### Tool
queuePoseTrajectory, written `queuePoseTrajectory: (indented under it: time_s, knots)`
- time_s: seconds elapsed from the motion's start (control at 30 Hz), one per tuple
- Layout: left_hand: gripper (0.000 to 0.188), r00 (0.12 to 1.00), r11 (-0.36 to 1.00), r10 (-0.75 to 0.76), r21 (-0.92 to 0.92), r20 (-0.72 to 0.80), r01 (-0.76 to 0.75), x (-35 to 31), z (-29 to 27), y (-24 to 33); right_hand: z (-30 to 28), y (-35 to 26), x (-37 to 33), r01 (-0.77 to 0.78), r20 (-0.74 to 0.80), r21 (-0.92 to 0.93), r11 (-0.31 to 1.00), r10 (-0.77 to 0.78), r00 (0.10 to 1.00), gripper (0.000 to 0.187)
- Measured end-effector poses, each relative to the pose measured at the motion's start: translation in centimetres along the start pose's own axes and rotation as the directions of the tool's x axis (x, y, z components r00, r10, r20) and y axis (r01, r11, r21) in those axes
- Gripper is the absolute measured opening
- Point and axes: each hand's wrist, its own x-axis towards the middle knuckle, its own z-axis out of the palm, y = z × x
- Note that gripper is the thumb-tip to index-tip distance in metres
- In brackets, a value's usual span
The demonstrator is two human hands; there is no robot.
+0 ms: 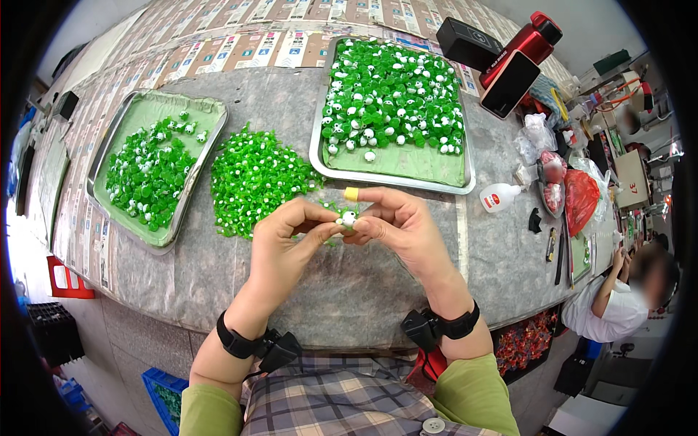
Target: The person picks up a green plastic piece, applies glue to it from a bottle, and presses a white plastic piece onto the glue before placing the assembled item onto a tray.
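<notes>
Between the fingertips of both hands is a small white ball-shaped piece with dark spots point(350, 218), with bits of green beside it. My left hand point(289, 236) pinches it from the left, thumb against forefinger. From the other side my right hand point(404, 229) grips it between thumb and fingers; a yellow wrap point(351, 194) covers one fingertip. Just beyond my left hand lies a heap of small green plastic pieces point(258, 174). At the far side a metal tray point(396, 180) lined in green holds many green pieces with white balls. A second tray point(156, 243) on the left holds similar pieces.
To the right stand a white bottle point(499, 197), a phone point(510, 84), a red flask point(527, 43) and a black box point(469, 42). Plastic bags, one red point(582, 200), lie near the table's right edge. Another person point(611, 309) sits at the right. A red stool point(69, 280) is below left.
</notes>
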Motion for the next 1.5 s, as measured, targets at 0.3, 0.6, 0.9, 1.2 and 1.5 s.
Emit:
queuePoseTrajectory:
  time_s: [0.3,0.6,0.9,1.2,1.5]
  knots:
    - [0.025,0.908,0.342,-0.189,-0.892,-0.374,-0.296,2.4,-7.4,-0.3,-0.1,1.2,0.8,0.140,0.037,-0.879,0.457,-0.228,0.973,0.016]
    - [0.020,0.988,0.987,0.135,0.078,0.070,-0.141,0.6,-1.5,0.1,0.0,1.5,0.7,0.036,-0.026,-0.736,0.676,-0.081,0.996,0.016]
    - [0.026,0.962,0.949,0.169,0.226,0.215,-0.218,0.2,0.1,0.8,-0.3,-0.1,-0.5,-0.180,0.069,0.071,0.981,0.175,0.982,0.016]
    - [0.015,0.985,0.936,-0.170,-0.314,0.001,0.162,0.3,-0.6,0.6,-10.0,-6.5,-6.2,0.181,-0.566,-0.762,0.622,-0.775,0.280,0.030]
    - [0.015,0.962,0.826,-0.263,-0.500,0.066,0.260,0.4,-1.0,0.0,-16.5,-2.2,-6.8,-0.182,-0.668,-0.547,0.817,-0.294,0.684,0.043]
